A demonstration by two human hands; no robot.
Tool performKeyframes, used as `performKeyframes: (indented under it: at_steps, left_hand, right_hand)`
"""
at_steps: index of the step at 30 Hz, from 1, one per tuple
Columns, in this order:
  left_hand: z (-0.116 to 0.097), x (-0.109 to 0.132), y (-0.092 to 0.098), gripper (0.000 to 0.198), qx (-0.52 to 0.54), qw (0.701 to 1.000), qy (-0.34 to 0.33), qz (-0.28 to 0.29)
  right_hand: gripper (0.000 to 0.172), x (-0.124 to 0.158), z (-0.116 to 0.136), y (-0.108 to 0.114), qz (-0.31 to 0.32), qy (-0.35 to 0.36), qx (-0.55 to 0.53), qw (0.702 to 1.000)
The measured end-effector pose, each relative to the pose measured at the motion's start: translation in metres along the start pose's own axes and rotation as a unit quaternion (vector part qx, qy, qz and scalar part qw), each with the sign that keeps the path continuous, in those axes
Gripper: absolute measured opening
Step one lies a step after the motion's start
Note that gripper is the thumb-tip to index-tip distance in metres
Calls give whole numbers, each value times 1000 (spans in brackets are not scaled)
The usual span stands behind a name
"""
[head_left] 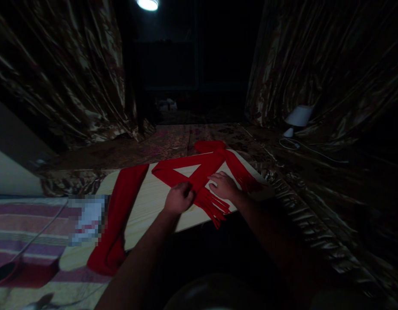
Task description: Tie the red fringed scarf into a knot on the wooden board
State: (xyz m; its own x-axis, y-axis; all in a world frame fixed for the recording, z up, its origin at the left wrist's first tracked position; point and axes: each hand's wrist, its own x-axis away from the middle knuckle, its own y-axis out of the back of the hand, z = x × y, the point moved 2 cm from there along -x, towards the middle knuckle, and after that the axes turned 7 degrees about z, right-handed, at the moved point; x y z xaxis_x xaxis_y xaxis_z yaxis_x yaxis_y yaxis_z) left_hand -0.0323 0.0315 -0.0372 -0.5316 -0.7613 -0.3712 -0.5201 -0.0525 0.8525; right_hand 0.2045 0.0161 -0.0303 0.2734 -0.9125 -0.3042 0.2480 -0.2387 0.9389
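A red scarf (205, 168) with fringed ends lies in crossing folds on a pale wooden board (147, 204). My left hand (179, 198) rests at the lower crossing with its fingers curled in on the red cloth. Just to the right, my right hand (223, 186) has its fingers stretched out, the tips at the scarf's edge. One fringe (214, 204) spreads between my hands past the board's near edge; another lies to the right. A long red cloth strip (123, 206) crosses the board's left part; whether it belongs to the same scarf, I cannot tell.
Left of the board is a striped cloth (27, 228) with a red object (34, 273) and a cable on it. A blurred-out white item (89, 217) lies at the board's left. A small white lamp (298, 116) stands back right, near patterned curtains (292, 64). The room is dark.
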Motion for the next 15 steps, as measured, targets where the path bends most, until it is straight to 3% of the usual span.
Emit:
performKeyframes:
  at_steps: [10,15]
  left_hand:
    - [3,-3,-6,36,18,1000,-21,-7]
    - [3,-2,0,35,32,998,0,-47]
  right_hand:
    - [40,-2,-3,-2,-6,-25,2,1000]
    - [33,-3,-12,-5,-34,-94,22,995]
